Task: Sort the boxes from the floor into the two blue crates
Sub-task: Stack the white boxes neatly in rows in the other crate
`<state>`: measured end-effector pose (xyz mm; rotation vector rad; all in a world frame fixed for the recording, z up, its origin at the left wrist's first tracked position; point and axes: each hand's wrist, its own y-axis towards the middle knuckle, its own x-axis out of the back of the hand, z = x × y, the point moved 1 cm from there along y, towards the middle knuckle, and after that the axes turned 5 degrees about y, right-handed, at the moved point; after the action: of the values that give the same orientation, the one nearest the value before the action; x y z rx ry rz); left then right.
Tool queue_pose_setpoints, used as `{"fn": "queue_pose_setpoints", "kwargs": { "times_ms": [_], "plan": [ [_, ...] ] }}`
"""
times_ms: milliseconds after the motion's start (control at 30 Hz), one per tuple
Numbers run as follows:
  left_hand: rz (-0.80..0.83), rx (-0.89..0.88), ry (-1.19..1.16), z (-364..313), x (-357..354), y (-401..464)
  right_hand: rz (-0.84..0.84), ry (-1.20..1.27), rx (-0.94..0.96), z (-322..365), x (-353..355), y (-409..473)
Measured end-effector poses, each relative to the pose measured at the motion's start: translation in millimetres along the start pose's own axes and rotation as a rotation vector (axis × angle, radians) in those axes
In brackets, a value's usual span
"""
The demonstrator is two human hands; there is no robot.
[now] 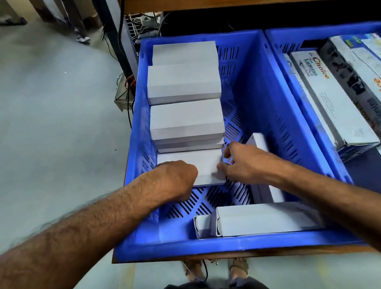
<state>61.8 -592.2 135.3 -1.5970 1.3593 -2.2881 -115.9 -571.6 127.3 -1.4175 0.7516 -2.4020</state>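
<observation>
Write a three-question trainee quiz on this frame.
1. True or false: both hands are on the same white box.
2. Which crate holds the printed boxes? A) left crate B) right crate
3. Fill in: the plain boxes stacked along the left crate's ___ wall.

Key: 1 true; 2 B; 3 left.
</observation>
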Motion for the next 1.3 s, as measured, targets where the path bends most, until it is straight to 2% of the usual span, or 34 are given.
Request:
{"fn": "queue_pose_setpoints", "kwargs": {
  "times_ms": [67,167,233,333,433,533,633,767,867,967,1100,1233,1300],
  "plan": [
    [0.019,-0.012,-0.003,0.3,-0.1,-3.8,0.031,-0.041,0.124,0.7,16.2,-18.2],
    [0.000,-0.099,-0.091,1.7,7.2,-15.6,0.314,0.115,0.289,-3.0,44.7,-47.1],
    [0.061,-0.244,-0.288,2.8,13.5,-27.0,0.481,0.136,0.315,-9.6,63.9,-64.6],
    [0.284,-0.489,-0.634,-0.4,18.0,-48.5,0.635,0.016,0.301,-16.0,75.6,-81.2],
    [0.305,-0.632,-0.624,-4.3,17.2,-55.6,0.685,-0.051,0.305,-15.9,70.1,-82.9],
    [0.375,-0.602,-0.733,-3.8,19.9,-53.8,0.687,-0.131,0.294,-13.3,65.0,-80.8],
    [0.447,-0.568,-0.772,-5.5,22.9,-53.3,0.780,-0.066,0.257,-16.7,62.1,-77.4],
    [0.312,-0.491,-0.682,-17.6,21.9,-47.1,0.890,-0.043,0.240,-17.9,59.0,-67.8],
    [0.270,-0.451,-0.726,-21.8,23.1,-43.1,0.948,-0.082,0.259,-15.0,60.7,-60.2],
    [0.205,-0.374,-0.812,-15.5,26.6,-48.1,0.890,-0.085,0.281,-12.4,70.4,-57.9],
    [0.017,-0.370,-0.977,5.6,31.2,-63.3,0.570,-0.013,0.346,-9.8,84.5,-61.7],
    [-0.260,-0.228,-0.846,25.4,28.1,-75.2,0.355,0.015,0.379,-11.5,79.1,-60.7],
    [-0.324,-0.163,-0.727,27.8,23.0,-74.6,0.255,-0.049,0.388,-12.1,71.4,-55.7]
  ]
}}
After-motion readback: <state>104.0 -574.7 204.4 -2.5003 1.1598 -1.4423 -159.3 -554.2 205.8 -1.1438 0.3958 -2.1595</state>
